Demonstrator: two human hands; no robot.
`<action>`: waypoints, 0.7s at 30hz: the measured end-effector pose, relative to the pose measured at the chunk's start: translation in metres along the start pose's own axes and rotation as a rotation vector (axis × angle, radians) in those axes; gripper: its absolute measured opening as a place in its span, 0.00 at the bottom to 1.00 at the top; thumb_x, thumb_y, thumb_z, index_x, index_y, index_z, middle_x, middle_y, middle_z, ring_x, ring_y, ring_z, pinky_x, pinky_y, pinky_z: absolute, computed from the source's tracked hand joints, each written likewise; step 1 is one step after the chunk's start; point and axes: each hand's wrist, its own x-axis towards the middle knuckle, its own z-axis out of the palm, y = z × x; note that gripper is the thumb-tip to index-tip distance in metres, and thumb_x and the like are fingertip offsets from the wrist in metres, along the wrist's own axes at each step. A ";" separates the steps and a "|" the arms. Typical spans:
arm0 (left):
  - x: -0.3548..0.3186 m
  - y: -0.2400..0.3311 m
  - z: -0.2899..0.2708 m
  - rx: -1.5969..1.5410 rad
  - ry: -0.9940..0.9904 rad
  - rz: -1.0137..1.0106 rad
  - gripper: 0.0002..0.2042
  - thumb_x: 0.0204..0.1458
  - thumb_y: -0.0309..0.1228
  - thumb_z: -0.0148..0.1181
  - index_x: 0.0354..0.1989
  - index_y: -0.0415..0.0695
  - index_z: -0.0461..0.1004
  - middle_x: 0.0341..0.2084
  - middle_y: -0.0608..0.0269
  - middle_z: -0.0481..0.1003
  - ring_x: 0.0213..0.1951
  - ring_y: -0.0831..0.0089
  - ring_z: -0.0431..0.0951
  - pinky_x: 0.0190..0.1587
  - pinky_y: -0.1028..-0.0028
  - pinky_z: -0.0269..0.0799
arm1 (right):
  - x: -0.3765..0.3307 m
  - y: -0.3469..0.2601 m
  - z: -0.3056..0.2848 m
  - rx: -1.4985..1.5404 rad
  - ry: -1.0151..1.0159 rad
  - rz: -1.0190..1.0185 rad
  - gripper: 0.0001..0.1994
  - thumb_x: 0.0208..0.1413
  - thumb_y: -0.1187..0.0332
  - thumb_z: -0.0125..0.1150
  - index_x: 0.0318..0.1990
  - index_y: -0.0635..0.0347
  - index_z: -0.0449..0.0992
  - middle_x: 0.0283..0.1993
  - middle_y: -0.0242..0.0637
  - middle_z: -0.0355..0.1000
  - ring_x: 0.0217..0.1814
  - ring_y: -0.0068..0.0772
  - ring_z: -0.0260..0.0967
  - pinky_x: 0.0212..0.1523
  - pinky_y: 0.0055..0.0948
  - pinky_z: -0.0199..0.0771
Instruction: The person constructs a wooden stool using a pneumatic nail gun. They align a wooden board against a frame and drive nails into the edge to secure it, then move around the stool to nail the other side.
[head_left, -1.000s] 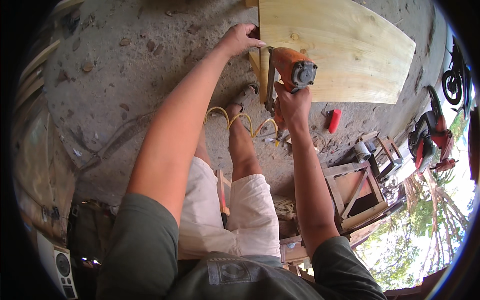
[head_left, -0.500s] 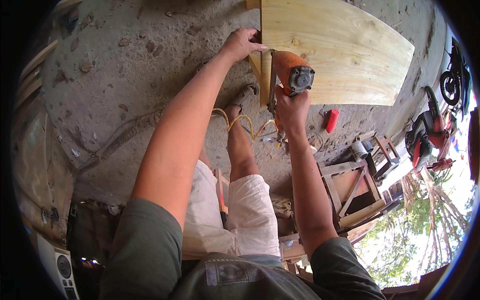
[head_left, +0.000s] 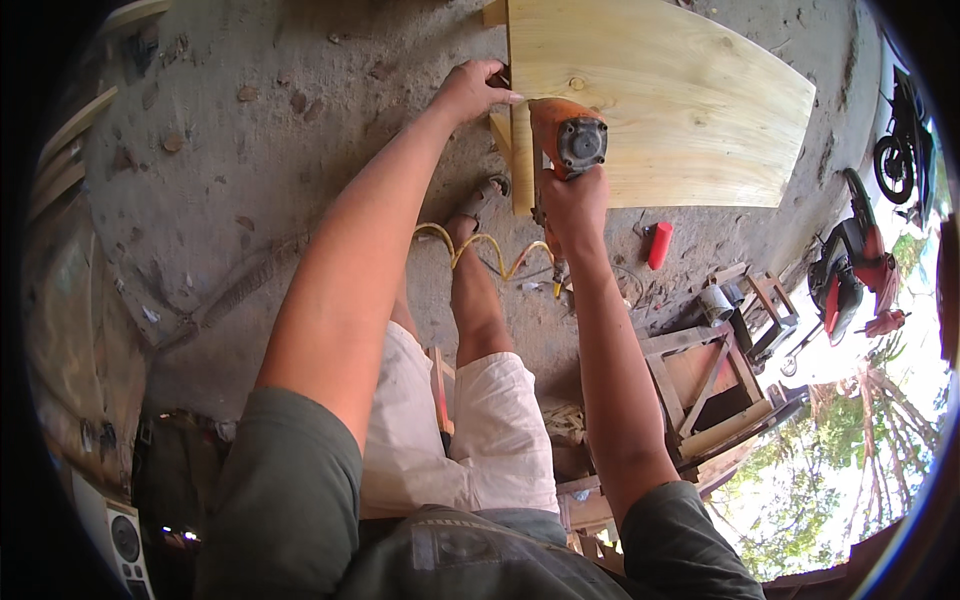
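Gripping hard, the right hand (head_left: 572, 205) is wrapped shut around the handle of an orange power tool with a round grey end cap (head_left: 568, 140), its body pressed down on the near long edge of a pale, smooth wooden board with visible grain and small knots (head_left: 680, 110). The left hand (head_left: 470, 90) sits just beyond and to the left of that grip, fingers curled down over the board's edge where a narrow upright strip of pale timber (head_left: 520, 170) meets it; whether it pinches the strip or only presses on it cannot be told from here.

Judging by how things lie, the joint between board and strip is being worked near its far end, with the stretch below the tool, towards the person, seemingly left to do; no fixings can be made out, so progress is hard to gauge.

A thin yellow coiled hose (head_left: 480, 245) trails from under the gripping hand across the gritty, grey dirt floor (head_left: 250, 150), strewn with stones and chips. A small red cylinder (head_left: 658, 245) lies on the ground just right of the wrist, and rough wooden frames (head_left: 710, 380) stand further right.
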 end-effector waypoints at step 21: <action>-0.013 -0.014 0.040 -0.299 0.235 -0.062 0.16 0.54 0.39 0.69 0.38 0.36 0.79 0.32 0.63 0.81 0.34 0.77 0.79 0.44 0.74 0.72 | -0.038 0.052 -0.004 0.173 -0.021 0.041 0.11 0.51 0.70 0.65 0.24 0.68 0.72 0.13 0.33 0.68 0.11 0.24 0.65 0.14 0.30 0.62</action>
